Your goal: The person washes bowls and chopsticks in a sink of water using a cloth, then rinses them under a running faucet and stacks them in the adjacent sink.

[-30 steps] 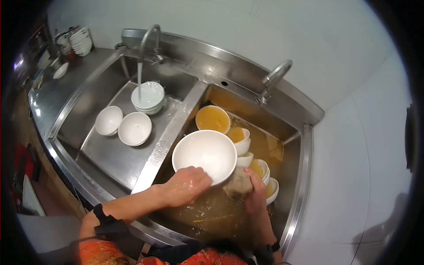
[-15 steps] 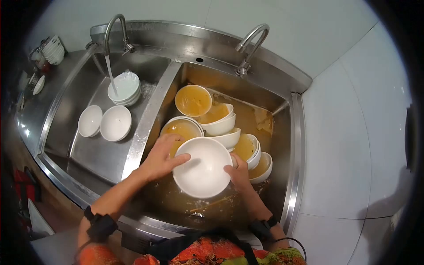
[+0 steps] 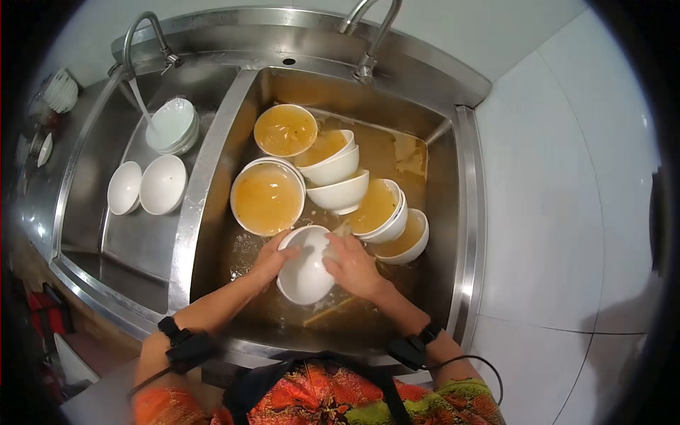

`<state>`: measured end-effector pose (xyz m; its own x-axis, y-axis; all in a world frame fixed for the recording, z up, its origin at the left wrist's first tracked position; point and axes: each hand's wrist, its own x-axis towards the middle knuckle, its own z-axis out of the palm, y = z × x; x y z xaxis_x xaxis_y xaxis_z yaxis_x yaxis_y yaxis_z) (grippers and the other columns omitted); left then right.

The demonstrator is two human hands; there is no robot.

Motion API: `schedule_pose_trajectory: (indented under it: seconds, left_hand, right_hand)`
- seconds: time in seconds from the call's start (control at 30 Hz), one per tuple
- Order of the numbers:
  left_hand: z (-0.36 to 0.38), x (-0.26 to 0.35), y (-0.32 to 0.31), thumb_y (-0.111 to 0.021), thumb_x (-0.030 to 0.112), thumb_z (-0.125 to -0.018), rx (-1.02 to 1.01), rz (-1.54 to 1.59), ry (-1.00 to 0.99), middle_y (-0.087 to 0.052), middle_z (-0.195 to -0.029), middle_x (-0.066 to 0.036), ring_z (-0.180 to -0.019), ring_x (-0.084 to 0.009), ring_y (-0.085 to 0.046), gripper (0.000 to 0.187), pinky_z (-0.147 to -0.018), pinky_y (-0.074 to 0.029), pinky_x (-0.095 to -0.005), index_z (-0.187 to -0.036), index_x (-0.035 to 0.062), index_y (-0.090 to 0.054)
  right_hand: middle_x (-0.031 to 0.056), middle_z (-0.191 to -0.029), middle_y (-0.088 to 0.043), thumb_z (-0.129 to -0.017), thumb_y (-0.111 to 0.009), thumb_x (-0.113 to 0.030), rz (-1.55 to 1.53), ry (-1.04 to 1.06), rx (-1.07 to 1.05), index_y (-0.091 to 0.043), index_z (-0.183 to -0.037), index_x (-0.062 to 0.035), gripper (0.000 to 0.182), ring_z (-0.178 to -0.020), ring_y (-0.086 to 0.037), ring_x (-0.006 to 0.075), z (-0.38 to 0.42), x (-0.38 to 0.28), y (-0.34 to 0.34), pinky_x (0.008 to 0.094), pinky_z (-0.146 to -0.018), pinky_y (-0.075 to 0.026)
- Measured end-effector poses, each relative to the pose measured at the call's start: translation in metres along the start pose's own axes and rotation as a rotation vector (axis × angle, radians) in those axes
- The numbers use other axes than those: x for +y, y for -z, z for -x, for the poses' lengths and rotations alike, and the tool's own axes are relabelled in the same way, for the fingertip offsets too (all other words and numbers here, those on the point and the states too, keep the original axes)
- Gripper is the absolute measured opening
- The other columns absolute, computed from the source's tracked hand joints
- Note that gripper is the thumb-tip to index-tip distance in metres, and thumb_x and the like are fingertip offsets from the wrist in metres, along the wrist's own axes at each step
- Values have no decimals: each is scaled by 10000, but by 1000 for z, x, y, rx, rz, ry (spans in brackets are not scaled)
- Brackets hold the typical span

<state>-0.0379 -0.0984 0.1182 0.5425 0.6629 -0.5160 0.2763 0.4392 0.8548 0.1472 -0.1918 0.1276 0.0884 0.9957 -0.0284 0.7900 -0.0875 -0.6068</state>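
Note:
A white bowl is tilted over the murky water of the right basin, its inside facing up. My left hand grips its left rim, thumb inside. At its upper right edge is my right hand, fingers bent over the rim; a small pale thing shows at its fingertips, too blurred to name. Just above my left hand, a stacked bowl holds cloudy orange water. More white bowls lean on each other behind, and others rest to the right.
Water runs from the left faucet onto stacked bowls in the left basin. Two bowls lie below them. A metal divider separates the basins. The right faucet stands behind the right basin. A thin stick lies in the water.
The bowl in my hands has come lower and tilted more. My right hand has moved from its right side to its upper rim. The camera view has shifted.

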Motion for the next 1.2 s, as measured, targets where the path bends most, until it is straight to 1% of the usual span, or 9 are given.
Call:
schedule_pose_trajectory:
  seconds: [0.27,0.4,0.5,0.67,0.73,0.87,1.07,1.17,1.2]
  left_hand:
    - [-36,-45,-26,-585,224,-854,184,576,135,-532,-1161,-105,-1036,-206,-506,453,-878,-418,-346,-1262,72,-461]
    - [-34,-56,-15,-567,281,-864,-22,738,76,-513,-1203,-114,-1094,-237,-491,481,-918,-411,-384,-1278,73,-439]
    - [-23,-41,-11,-527,408,-869,-86,738,148,-478,-1250,-113,-1123,-254,-476,551,-958,-391,-408,-1304,98,-389]
    - [-19,-30,-16,-447,599,-830,-130,793,125,-385,-1316,-180,-1223,-323,-367,744,-1026,-314,-468,-1326,60,-319]
    - [-27,-36,-10,-511,474,-844,-95,887,180,-426,-1273,-177,-1185,-312,-417,641,-988,-370,-458,-1297,48,-358]
    - [-28,-40,-4,-523,101,-756,-110,811,157,-563,-1093,-136,-923,-242,-590,456,-804,-494,-335,-1206,49,-475]
    - [-10,-21,-30,-536,-144,-615,111,-473,-653,-529,-1196,-152,-1119,-312,-496,667,-987,-366,-370,-1243,75,-482]
    - [-24,-36,-39,-532,-131,-591,183,-625,-849,-544,-1154,-180,-1118,-348,-490,679,-985,-372,-398,-1223,115,-512]
    - [-27,-31,-37,-528,-125,-588,180,-693,-904,-552,-1141,-180,-1106,-352,-499,675,-974,-386,-405,-1216,121,-521]
  right_hand:
    - [145,-1056,-510,-768,-507,-121,625,285,-190,-589,-1036,-108,280,-1008,-464,299,-4,26,-72,380,-858,-329]
    - [136,-901,-571,-780,-486,-109,101,-33,-577,-585,-988,-93,231,-870,-546,279,-14,14,-85,398,-788,-403]
    - [60,-838,-550,-813,-507,-158,-871,-312,-290,-547,-928,-54,160,-781,-531,141,-25,21,-116,275,-711,-435]
    - [51,-875,-532,-796,-500,-133,-1453,-740,206,-535,-937,-42,171,-751,-505,123,-48,-11,-107,278,-681,-430]
    - [45,-878,-544,-785,-502,-139,-838,-205,-35,-537,-954,-54,192,-768,-537,144,-33,-16,-107,312,-670,-451]
    - [89,-962,-591,-751,-556,-222,-137,81,-704,-587,-1004,-105,280,-904,-567,250,-13,-27,-37,389,-780,-426]
    - [135,-1195,-498,-706,-574,-255,544,218,-613,-561,-1167,-109,483,-1182,-388,317,11,28,-65,505,-1007,-201]
    - [181,-1258,-457,-739,-535,-256,425,156,-407,-615,-1090,-71,405,-1252,-304,329,14,44,-101,513,-1021,-163]
    - [182,-1259,-450,-748,-536,-254,569,122,-658,-576,-1147,-84,435,-1228,-323,332,9,23,-84,516,-1016,-176]
